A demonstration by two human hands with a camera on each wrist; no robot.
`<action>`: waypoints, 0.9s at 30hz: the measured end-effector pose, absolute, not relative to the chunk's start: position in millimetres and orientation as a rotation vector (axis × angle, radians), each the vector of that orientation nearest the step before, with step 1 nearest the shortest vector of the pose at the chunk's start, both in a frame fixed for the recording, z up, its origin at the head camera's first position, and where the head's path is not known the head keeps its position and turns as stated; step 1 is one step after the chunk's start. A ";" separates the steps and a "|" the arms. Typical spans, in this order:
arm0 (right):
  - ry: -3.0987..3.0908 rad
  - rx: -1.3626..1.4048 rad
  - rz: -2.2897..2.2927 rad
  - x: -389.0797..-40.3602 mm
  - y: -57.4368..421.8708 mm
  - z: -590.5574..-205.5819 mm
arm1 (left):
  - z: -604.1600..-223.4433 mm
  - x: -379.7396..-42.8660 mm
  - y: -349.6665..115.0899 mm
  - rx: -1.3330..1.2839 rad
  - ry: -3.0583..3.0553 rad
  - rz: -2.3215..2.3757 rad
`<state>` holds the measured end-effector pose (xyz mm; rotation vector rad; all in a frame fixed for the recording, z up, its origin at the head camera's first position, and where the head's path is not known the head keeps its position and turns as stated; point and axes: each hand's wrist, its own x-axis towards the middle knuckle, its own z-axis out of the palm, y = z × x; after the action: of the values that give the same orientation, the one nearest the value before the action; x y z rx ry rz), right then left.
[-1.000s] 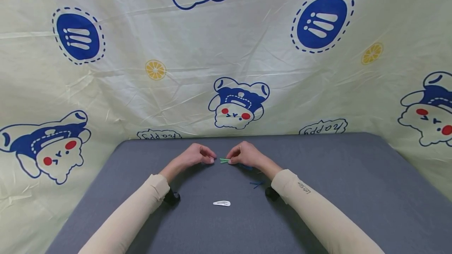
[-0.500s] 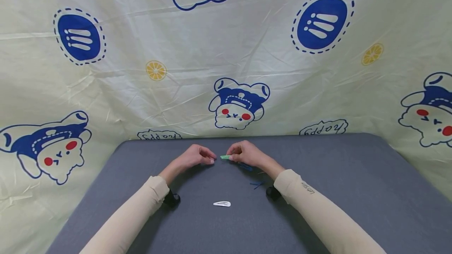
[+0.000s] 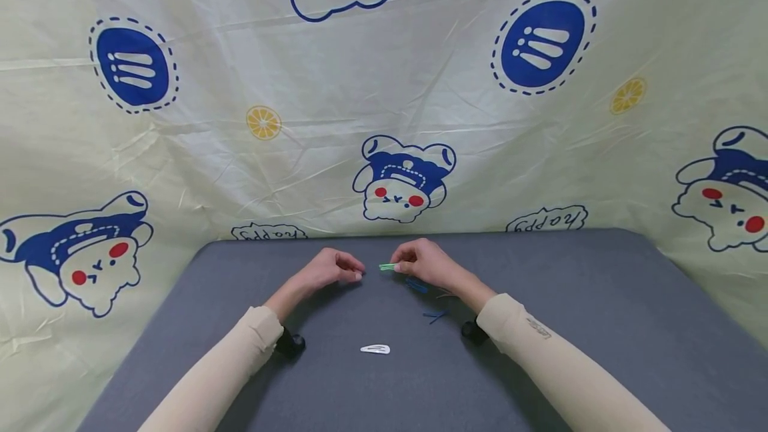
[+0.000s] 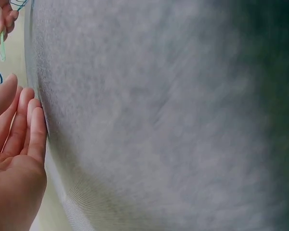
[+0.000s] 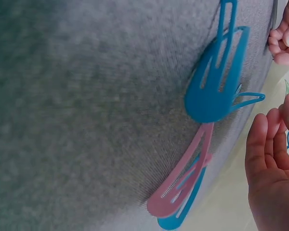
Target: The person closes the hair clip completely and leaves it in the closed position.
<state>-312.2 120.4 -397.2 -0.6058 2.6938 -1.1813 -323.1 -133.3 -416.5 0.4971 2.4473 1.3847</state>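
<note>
My right hand [image 3: 427,264] pinches a green snap hair clip [image 3: 387,267] between thumb and fingers, just above the far part of the table. The clip's narrow loop [image 4: 1,47] shows in the left wrist view. My left hand [image 3: 331,267] is a short way to the left, its fingers loosely bent near the tabletop, with the thumb apart from them in the left wrist view. I see nothing held in it. Blue snap clips [image 5: 216,77] and a pink snap clip [image 5: 180,178] lie by my right hand, some overlapping. Nearer me lies a white snap clip [image 3: 375,349].
The grey cloth-covered table [image 3: 336,392] runs back to a pale printed curtain [image 3: 324,79]. Two groups of blue clips lie under and in front of my right forearm, the nearer one crossed [image 3: 435,316].
My right hand has shifted slightly right and up with the green clip, widening the gap to my left hand. The clip's arms, splayed at first, now look closer together. The left hand barely moved.
</note>
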 end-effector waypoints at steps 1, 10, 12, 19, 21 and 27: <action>2.695 -0.606 -1.184 -311.0 120.8 -396.4 | -416.9 -322.8 -133.6 0.499 2.451 1.386; 2.716 -0.647 -1.204 -299.4 124.9 -389.3 | -415.7 -318.3 -132.5 0.501 2.476 1.420; 2.727 -0.667 -1.211 -296.3 126.0 -387.7 | -413.6 -315.9 -131.3 0.505 2.479 1.432; 2.758 -0.670 -1.279 -283.1 131.6 -384.7 | -403.6 -305.0 -127.0 0.568 2.511 1.464; 2.760 -0.668 -1.300 -279.2 133.5 -383.7 | -401.1 -302.0 -125.9 0.581 2.518 1.476; 2.781 -0.678 -1.360 -267.6 138.3 -381.3 | -394.6 -291.6 -121.9 0.597 2.524 1.499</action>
<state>-267.6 138.3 -381.3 -0.6776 2.7811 -1.3601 -291.6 -121.9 -394.6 0.5966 2.5239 1.4994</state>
